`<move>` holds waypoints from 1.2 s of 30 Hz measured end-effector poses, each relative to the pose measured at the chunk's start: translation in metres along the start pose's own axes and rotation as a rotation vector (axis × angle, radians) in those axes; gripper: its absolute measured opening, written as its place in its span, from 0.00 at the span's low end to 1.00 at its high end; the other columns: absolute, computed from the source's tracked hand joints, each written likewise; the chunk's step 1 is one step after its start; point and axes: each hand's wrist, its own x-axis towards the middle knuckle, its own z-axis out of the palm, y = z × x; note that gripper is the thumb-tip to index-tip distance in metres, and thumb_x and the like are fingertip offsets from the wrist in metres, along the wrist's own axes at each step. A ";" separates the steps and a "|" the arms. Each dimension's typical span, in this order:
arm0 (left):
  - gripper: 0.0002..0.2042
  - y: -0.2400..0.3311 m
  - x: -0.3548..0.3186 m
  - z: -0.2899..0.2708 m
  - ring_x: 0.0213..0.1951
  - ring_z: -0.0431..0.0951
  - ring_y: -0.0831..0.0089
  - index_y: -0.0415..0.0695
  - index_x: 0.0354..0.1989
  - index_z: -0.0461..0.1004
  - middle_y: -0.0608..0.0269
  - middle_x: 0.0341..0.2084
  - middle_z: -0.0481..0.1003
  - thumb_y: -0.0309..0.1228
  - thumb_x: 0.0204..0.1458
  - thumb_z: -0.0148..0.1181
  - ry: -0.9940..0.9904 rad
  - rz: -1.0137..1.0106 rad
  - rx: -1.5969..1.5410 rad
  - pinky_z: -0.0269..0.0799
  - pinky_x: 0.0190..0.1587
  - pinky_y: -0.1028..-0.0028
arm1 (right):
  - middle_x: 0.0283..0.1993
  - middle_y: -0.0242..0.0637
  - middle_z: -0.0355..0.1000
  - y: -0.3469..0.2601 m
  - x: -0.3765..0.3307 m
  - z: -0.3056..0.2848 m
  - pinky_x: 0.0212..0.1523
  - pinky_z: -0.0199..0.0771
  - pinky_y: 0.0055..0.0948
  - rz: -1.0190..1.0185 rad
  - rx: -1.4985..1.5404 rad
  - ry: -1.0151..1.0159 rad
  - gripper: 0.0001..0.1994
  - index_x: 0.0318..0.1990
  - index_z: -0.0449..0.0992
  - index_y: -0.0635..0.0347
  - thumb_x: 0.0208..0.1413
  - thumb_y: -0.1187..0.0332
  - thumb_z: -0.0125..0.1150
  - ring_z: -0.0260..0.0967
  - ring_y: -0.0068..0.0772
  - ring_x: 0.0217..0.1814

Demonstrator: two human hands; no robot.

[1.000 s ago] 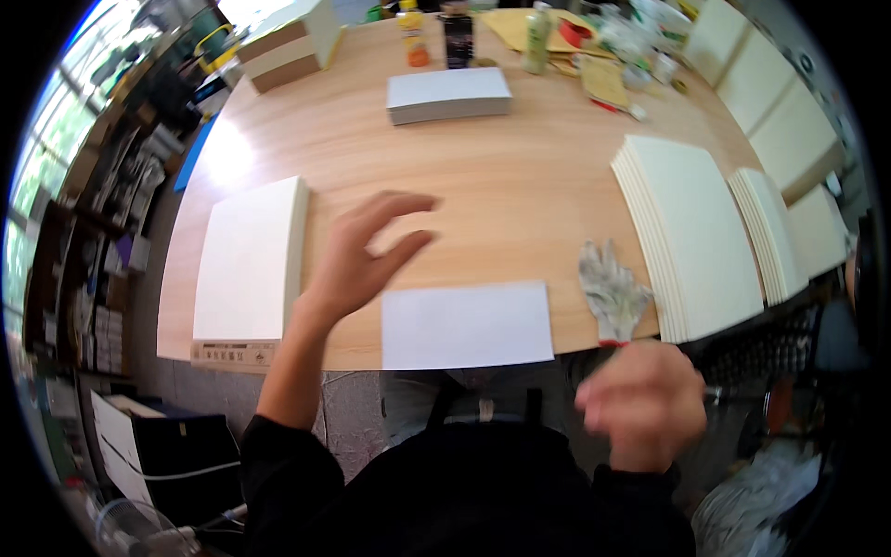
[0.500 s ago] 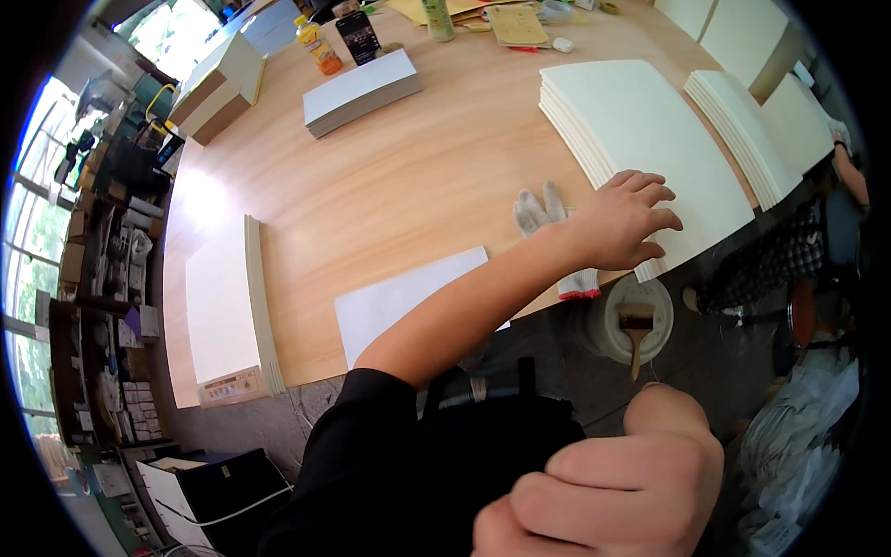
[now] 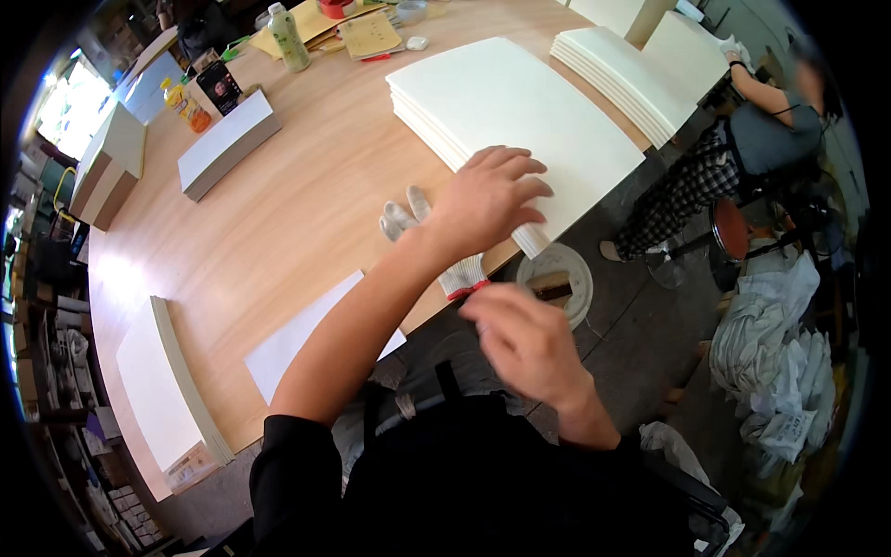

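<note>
No wording legible; print present, too small or blurred. Marked brown cardboard strip [image 3: 192,465], near-left corner of pale wood-grain table [image 3: 306,204]. Toward far edge: wrapper on orange plastic bottle with yellow cap [image 3: 192,113]; label on pale-green plastic bottle with white cap [image 3: 290,42]; lit screen of upright black phone [image 3: 220,87]. Floor, beyond near edge: dark lettering on crumpled white plastic sack [image 3: 785,430].

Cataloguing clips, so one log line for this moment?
left hand: over large off-white stack, contact unclear | right hand: blurred, near glove cuff | white sheet: partly behind left forearm
</note>
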 end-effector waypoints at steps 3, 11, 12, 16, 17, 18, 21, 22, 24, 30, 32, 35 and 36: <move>0.21 0.006 0.011 0.002 0.65 0.73 0.56 0.50 0.51 0.83 0.60 0.59 0.78 0.38 0.48 0.76 -0.139 0.054 -0.004 0.69 0.66 0.56 | 0.53 0.39 0.80 0.021 -0.016 -0.005 0.40 0.83 0.39 0.147 -0.150 0.112 0.09 0.46 0.82 0.61 0.57 0.75 0.67 0.82 0.45 0.42; 0.15 -0.008 0.026 -0.003 0.44 0.83 0.53 0.46 0.52 0.80 0.56 0.43 0.84 0.37 0.60 0.68 -0.152 -0.145 -0.173 0.78 0.46 0.58 | 0.73 0.51 0.64 0.040 -0.011 -0.007 0.38 0.84 0.42 0.303 -0.385 0.117 0.25 0.64 0.72 0.63 0.60 0.67 0.69 0.83 0.51 0.42; 0.13 -0.008 0.026 -0.001 0.43 0.84 0.52 0.45 0.53 0.78 0.56 0.41 0.84 0.37 0.65 0.63 -0.132 -0.102 -0.133 0.78 0.45 0.58 | 0.75 0.53 0.62 0.045 -0.006 -0.006 0.37 0.84 0.43 0.344 -0.421 0.125 0.29 0.67 0.68 0.63 0.60 0.66 0.69 0.83 0.52 0.41; 0.14 -0.003 0.022 0.007 0.46 0.83 0.53 0.44 0.54 0.77 0.55 0.44 0.84 0.35 0.64 0.64 -0.094 -0.107 -0.086 0.78 0.46 0.57 | 0.77 0.55 0.59 0.054 -0.005 -0.005 0.33 0.85 0.45 0.395 -0.522 0.093 0.40 0.76 0.56 0.63 0.62 0.59 0.69 0.83 0.57 0.40; 0.14 -0.002 0.021 0.010 0.48 0.83 0.53 0.44 0.54 0.77 0.55 0.45 0.83 0.34 0.63 0.65 -0.065 -0.075 -0.065 0.79 0.47 0.57 | 0.77 0.55 0.59 0.053 -0.005 -0.004 0.33 0.85 0.46 0.402 -0.537 0.089 0.40 0.75 0.56 0.62 0.62 0.58 0.69 0.83 0.57 0.40; 0.14 -0.002 0.019 0.013 0.49 0.83 0.53 0.43 0.53 0.76 0.55 0.46 0.83 0.33 0.62 0.65 -0.037 -0.043 -0.044 0.79 0.48 0.58 | 0.76 0.54 0.60 0.054 -0.006 -0.004 0.33 0.85 0.46 0.417 -0.537 0.092 0.40 0.76 0.56 0.63 0.62 0.57 0.69 0.83 0.56 0.39; 0.14 0.008 0.023 0.018 0.53 0.81 0.53 0.45 0.52 0.76 0.58 0.48 0.83 0.28 0.58 0.67 0.083 0.014 0.064 0.80 0.50 0.61 | 0.75 0.53 0.62 0.055 -0.005 -0.004 0.32 0.85 0.45 0.448 -0.541 0.108 0.40 0.75 0.57 0.63 0.62 0.55 0.68 0.83 0.56 0.38; 0.14 0.007 0.026 0.019 0.55 0.81 0.53 0.46 0.51 0.77 0.59 0.48 0.83 0.28 0.57 0.69 0.108 -0.023 0.031 0.78 0.53 0.60 | 0.75 0.52 0.62 0.055 -0.003 -0.004 0.32 0.85 0.45 0.445 -0.545 0.117 0.40 0.75 0.57 0.63 0.62 0.55 0.68 0.83 0.55 0.38; 0.15 0.002 0.031 0.020 0.58 0.80 0.54 0.47 0.49 0.78 0.61 0.48 0.83 0.28 0.54 0.71 0.161 -0.097 -0.036 0.75 0.61 0.56 | 0.74 0.51 0.64 0.054 -0.002 -0.004 0.33 0.85 0.45 0.428 -0.554 0.131 0.39 0.74 0.59 0.64 0.62 0.54 0.68 0.83 0.55 0.38; 0.14 -0.016 0.015 -0.025 0.68 0.73 0.59 0.47 0.48 0.82 0.59 0.52 0.83 0.31 0.54 0.75 0.321 -0.434 -0.252 0.55 0.74 0.48 | 0.72 0.49 0.66 0.063 -0.006 -0.012 0.33 0.85 0.38 0.326 -0.562 0.135 0.31 0.67 0.68 0.67 0.63 0.57 0.67 0.83 0.47 0.37; 0.15 -0.034 -0.014 -0.061 0.73 0.67 0.60 0.45 0.52 0.82 0.60 0.57 0.82 0.28 0.57 0.73 0.278 -0.545 -0.562 0.55 0.76 0.53 | 0.73 0.49 0.66 0.065 -0.016 -0.010 0.31 0.82 0.33 0.425 0.031 0.310 0.27 0.65 0.70 0.68 0.66 0.58 0.65 0.82 0.42 0.35; 0.09 -0.046 -0.061 -0.122 0.72 0.68 0.60 0.45 0.44 0.80 0.58 0.60 0.80 0.25 0.57 0.71 0.239 -0.538 -0.765 0.64 0.73 0.55 | 0.68 0.52 0.72 0.067 -0.031 -0.006 0.26 0.72 0.23 0.649 1.524 0.430 0.33 0.61 0.76 0.66 0.75 0.40 0.42 0.80 0.36 0.34; 0.08 -0.049 -0.075 -0.147 0.72 0.68 0.60 0.45 0.43 0.79 0.56 0.62 0.79 0.25 0.57 0.70 0.184 -0.524 -0.791 0.65 0.72 0.56 | 0.64 0.52 0.74 0.066 -0.024 -0.004 0.26 0.73 0.24 0.712 1.606 0.356 0.37 0.63 0.74 0.66 0.75 0.37 0.38 0.80 0.37 0.34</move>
